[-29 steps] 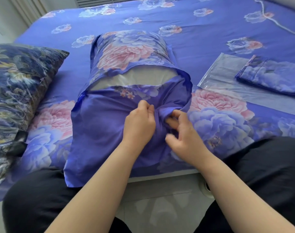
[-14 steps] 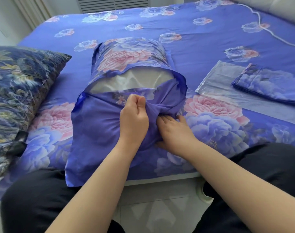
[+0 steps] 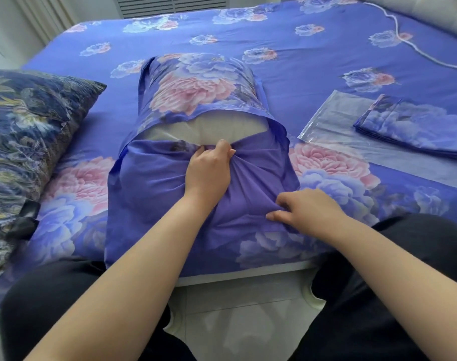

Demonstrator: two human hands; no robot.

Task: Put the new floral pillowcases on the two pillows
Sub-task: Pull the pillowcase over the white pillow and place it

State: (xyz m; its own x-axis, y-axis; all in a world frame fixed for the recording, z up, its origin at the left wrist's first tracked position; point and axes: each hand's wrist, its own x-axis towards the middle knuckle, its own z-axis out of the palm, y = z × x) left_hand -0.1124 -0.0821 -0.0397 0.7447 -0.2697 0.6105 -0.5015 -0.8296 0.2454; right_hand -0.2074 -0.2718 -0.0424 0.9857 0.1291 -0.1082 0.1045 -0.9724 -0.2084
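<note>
Pillowcase [image 3: 154, 183] flap bunched in left fingers [image 3: 217, 152], pinched by right fingers [image 3: 279, 213].

Left hand [image 3: 209, 170] and right hand [image 3: 303, 212] grip the floral pillowcase [image 3: 170, 194] around the white pillow [image 3: 209, 128]

2 bare forearms, no sleeves in view — black trousers [image 3: 394, 287] cover both legs.

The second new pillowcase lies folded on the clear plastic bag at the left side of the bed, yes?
Not quite: the head view shows the folded pillowcase on the clear plastic bag at the right side of the bed, not the left. On the left lies a dark patterned pillow.
</note>
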